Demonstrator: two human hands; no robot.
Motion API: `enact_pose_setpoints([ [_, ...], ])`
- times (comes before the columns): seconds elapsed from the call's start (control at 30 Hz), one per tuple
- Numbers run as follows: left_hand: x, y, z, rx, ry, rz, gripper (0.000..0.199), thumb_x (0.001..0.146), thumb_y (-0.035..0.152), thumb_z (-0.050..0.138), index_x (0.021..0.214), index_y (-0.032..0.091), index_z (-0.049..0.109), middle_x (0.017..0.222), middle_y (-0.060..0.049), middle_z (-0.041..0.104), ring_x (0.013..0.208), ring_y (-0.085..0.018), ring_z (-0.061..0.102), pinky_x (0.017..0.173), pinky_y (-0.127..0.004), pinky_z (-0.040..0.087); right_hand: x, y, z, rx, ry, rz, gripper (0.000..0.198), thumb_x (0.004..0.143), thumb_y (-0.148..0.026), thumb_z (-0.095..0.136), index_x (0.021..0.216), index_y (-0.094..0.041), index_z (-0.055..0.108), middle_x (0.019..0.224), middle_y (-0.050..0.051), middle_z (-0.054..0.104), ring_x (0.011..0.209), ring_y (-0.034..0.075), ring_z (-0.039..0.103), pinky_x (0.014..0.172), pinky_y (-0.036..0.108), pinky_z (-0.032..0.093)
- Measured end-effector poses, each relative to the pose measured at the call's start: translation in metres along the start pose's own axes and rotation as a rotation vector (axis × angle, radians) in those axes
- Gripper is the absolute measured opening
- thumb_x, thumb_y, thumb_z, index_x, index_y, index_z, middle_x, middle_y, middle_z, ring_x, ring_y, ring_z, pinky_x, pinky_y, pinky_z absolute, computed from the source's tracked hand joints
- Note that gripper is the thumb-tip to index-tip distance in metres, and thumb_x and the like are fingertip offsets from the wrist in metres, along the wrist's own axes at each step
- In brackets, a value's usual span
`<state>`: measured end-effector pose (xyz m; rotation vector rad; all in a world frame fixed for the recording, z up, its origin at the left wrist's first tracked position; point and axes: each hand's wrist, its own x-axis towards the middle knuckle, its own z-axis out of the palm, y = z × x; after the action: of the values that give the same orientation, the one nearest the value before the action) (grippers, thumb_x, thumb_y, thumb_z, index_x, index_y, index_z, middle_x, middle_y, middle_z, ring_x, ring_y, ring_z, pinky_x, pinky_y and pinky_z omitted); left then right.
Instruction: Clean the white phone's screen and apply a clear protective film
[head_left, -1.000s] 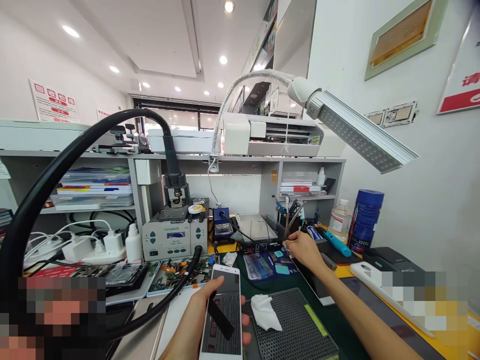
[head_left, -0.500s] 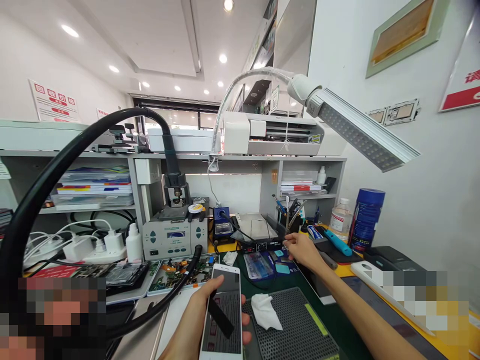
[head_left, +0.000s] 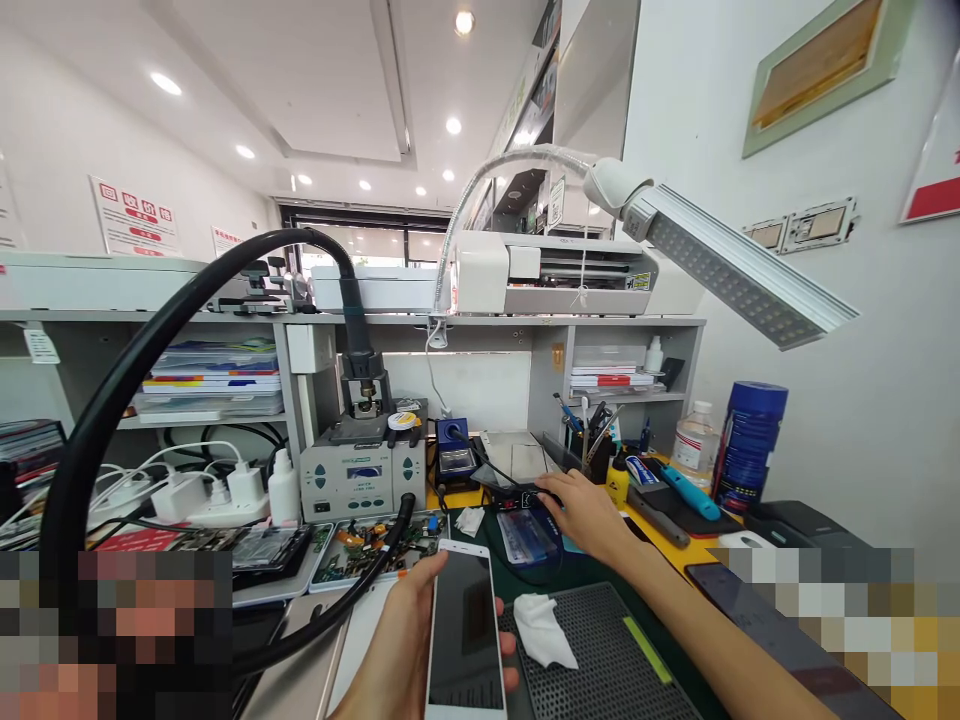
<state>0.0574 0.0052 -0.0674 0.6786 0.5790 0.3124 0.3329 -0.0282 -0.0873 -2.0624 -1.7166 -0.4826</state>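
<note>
My left hand (head_left: 409, 625) is wrapped round a white-framed smartphone (head_left: 466, 630), its dark screen facing up. The thumb lies along the left edge and fingertips show on the right edge. My right hand (head_left: 577, 510) stretches forward, palm down, to the front right of a flat heating-plate machine (head_left: 519, 455) with a small lit display. Its fingertips are at the machine's black front panel; exactly what they touch is hard to make out. No object shows in that hand. A crumpled white tissue (head_left: 546, 630) lies on a black perforated mat (head_left: 615, 650) right of the phone.
A black hose (head_left: 345, 610) loops from a grey hot-air station (head_left: 364, 480) across the left side. Circuit boards fill a tray (head_left: 322, 570). Tools stand in a holder (head_left: 598, 460); a yellow bottle (head_left: 617, 482) is beside my right hand. A lamp (head_left: 750, 265) hangs overhead at right.
My right hand has moved left, from beside the tool holder to the machine's front panel. The phone stays in my left hand, with its screen reflections changed. The whole view has shifted slightly.
</note>
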Motion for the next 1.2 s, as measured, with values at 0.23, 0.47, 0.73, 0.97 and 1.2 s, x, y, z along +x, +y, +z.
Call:
enact_pose_setpoints([
  [0.23,0.003,0.005,0.001,0.030,-0.023,-0.073,0.059,0.094,0.055,0.036,0.082,0.007,0.068,0.066,-0.016,0.067,0.057,-0.024,0.063,0.065,-0.037,0.055,-0.003,0.005,-0.001,-0.067,0.027,-0.048,0.030,0.097,-0.022,0.046,0.114,-0.021,0.071,0.115,0.007,0.071,0.101,0.026,0.059,0.076,0.035,0.050],
  [0.47,0.014,0.001,-0.006,-0.003,-0.003,-0.078,0.057,0.092,0.058,0.040,0.087,0.008,0.067,0.076,-0.016,0.070,0.068,-0.030,0.068,0.070,-0.046,0.057,0.012,-0.010,-0.009,-0.064,0.066,-0.111,0.038,0.094,-0.040,0.057,0.124,-0.019,0.066,0.124,0.011,0.067,0.105,0.030,0.054,0.082,0.040,0.050],
  [0.73,0.006,0.009,-0.003,-0.121,0.014,-0.100,0.048,0.092,0.053,0.045,0.101,0.010,0.062,0.076,-0.015,0.071,0.069,-0.031,0.071,0.067,-0.044,0.057,0.032,-0.035,0.013,-0.045,0.040,-0.160,0.037,0.094,-0.041,0.056,0.122,-0.019,0.065,0.100,0.008,0.074,0.092,0.030,0.055,0.077,0.038,0.045],
  [0.97,0.009,0.008,-0.009,-0.125,-0.058,-0.112,0.045,0.090,0.049,0.050,0.109,0.010,0.063,0.077,-0.015,0.072,0.069,-0.033,0.072,0.073,-0.050,0.056,0.029,-0.040,0.016,-0.033,0.049,-0.134,0.034,0.098,-0.042,0.048,0.116,-0.022,0.068,0.100,0.007,0.074,0.098,0.030,0.055,0.085,0.040,0.040],
  [1.2,0.016,0.004,-0.012,-0.182,-0.045,0.010,0.037,0.091,0.036,0.052,0.114,0.011,0.065,0.088,-0.016,0.075,0.082,-0.037,0.073,0.081,-0.052,0.054,0.031,-0.029,0.026,0.000,0.027,-0.116,0.034,0.095,-0.036,0.051,0.122,-0.019,0.063,0.111,0.011,0.071,0.104,0.028,0.062,0.089,0.037,0.041],
])
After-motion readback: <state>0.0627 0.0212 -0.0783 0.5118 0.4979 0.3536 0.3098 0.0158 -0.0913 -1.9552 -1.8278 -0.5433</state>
